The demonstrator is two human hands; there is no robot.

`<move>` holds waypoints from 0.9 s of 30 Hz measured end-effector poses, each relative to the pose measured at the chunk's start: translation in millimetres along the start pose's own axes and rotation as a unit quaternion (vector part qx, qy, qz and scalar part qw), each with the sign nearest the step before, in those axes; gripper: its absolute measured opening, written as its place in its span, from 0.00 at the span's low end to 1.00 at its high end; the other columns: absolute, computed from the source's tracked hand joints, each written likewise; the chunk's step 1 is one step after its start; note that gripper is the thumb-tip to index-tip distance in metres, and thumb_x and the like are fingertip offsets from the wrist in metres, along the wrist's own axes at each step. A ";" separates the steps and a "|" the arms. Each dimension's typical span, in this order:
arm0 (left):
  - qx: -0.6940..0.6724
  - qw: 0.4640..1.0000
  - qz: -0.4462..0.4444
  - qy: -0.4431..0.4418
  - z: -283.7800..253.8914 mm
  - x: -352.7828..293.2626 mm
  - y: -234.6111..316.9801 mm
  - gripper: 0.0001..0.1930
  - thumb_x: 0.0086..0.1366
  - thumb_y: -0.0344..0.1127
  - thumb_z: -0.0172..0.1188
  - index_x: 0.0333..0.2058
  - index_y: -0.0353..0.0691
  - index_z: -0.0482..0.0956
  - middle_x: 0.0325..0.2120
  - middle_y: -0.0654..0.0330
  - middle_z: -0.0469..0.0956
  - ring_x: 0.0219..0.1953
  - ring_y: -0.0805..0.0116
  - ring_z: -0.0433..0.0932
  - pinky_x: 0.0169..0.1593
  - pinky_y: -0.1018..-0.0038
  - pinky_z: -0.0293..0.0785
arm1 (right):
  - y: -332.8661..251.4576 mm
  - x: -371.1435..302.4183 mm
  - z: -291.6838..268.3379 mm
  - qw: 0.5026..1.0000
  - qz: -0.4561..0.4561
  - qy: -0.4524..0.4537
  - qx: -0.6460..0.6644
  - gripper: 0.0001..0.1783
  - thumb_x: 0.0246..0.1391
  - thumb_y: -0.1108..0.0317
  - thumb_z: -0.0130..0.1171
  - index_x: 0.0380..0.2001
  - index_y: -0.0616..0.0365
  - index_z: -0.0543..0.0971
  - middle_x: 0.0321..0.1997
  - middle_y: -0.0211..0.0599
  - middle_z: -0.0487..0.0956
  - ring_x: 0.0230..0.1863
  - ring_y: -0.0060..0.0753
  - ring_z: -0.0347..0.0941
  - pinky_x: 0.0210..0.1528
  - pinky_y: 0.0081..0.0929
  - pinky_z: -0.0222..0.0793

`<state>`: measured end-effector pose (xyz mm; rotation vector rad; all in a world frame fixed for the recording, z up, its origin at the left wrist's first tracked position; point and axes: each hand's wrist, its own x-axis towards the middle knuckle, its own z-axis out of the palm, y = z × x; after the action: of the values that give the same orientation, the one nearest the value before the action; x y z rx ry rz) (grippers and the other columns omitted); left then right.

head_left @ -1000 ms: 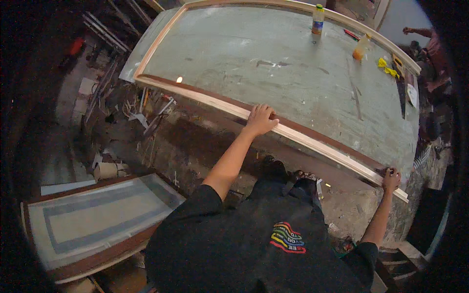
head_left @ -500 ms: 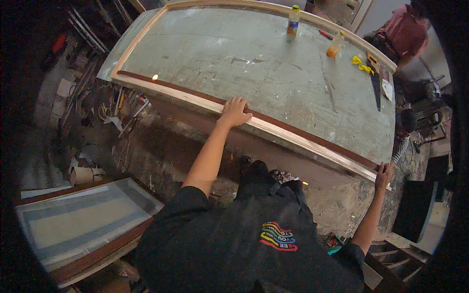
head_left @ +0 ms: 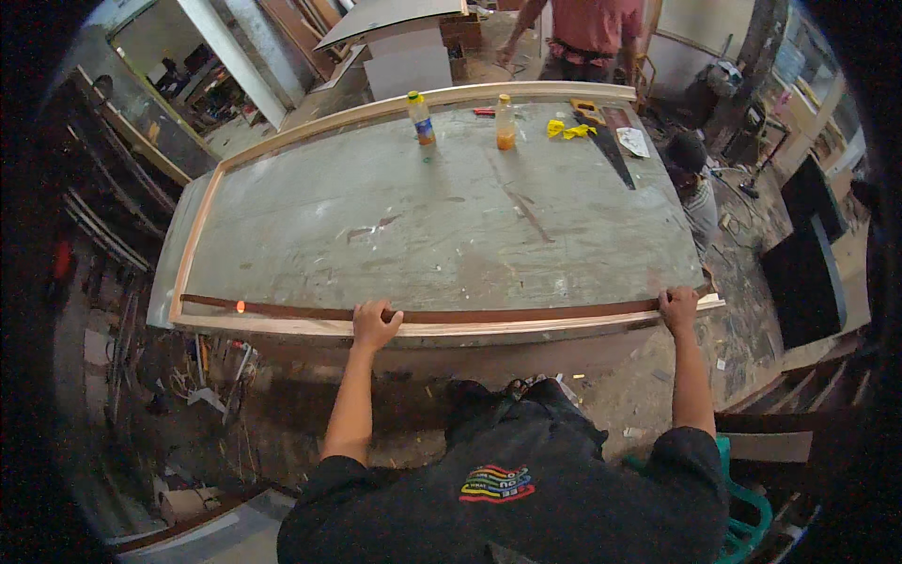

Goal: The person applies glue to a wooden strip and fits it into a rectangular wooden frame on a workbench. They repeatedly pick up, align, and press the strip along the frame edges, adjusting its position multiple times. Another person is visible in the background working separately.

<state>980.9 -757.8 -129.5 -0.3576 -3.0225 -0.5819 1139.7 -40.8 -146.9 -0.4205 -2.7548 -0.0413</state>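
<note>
A long light-wood frame rail [head_left: 517,330] runs along the near edge of a grey-green tabletop [head_left: 310,254]. A thin dark brown strip [head_left: 526,315] lies against its inner side. My left hand [head_left: 376,326] is closed over rail and strip left of the middle, thumb toward the right. Near the right end, my right hand [head_left: 678,310] curls its fingers over the same rail. Its fingertips are partly hidden. The frame's left side [head_left: 199,240] and far side [head_left: 338,117] are also light wood.
Two bottles, one with a yellow cap [head_left: 421,120] and one with orange liquid [head_left: 505,127], stand toward the far side. A handsaw [head_left: 609,150] and yellow crumpled material [head_left: 569,130] lie far right. One person [head_left: 594,33] stands beyond; another [head_left: 693,174] is low at the right.
My view has turned, so the table now lies more level and more of the room beyond shows. My right hand sits a little further in from the rail's right end; both hands remain on it.
</note>
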 end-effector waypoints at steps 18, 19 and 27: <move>-0.010 0.999 -0.031 0.025 14.6 4.1 2.5 0.12 0.55 0.41 0.65 0.27 0.35 0.82 0.26 0.48 0.82 0.31 0.47 0.80 0.40 0.55 0.75 | -14.7 -1.1 8.8 0.988 0.120 -0.086 0.051 0.25 0.63 0.44 0.52 0.36 0.53 0.87 0.48 0.47 0.81 0.59 0.49 0.70 0.71 0.46 0.54; -0.013 0.999 -0.043 0.019 15.2 4.6 3.3 0.13 0.56 0.41 0.65 0.27 0.35 0.82 0.27 0.49 0.82 0.32 0.48 0.80 0.42 0.55 0.75 | -14.7 -1.6 8.5 0.989 0.113 -0.070 0.059 0.25 0.63 0.44 0.52 0.36 0.53 0.87 0.48 0.47 0.81 0.59 0.50 0.71 0.71 0.47 0.54; -0.012 0.998 -0.016 0.051 15.2 -0.3 0.0 0.12 0.61 0.43 0.66 0.33 0.40 0.84 0.31 0.54 0.82 0.40 0.50 0.78 0.56 0.56 0.67 | -8.3 2.3 -2.2 0.988 0.094 -0.089 0.088 0.27 0.66 0.42 0.50 0.39 0.57 0.81 0.46 0.50 0.79 0.57 0.55 0.71 0.66 0.52 0.58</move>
<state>981.3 -752.2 -143.7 -0.2732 -2.9304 -0.6198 1135.9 -48.2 -143.8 -0.6617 -2.8472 0.2972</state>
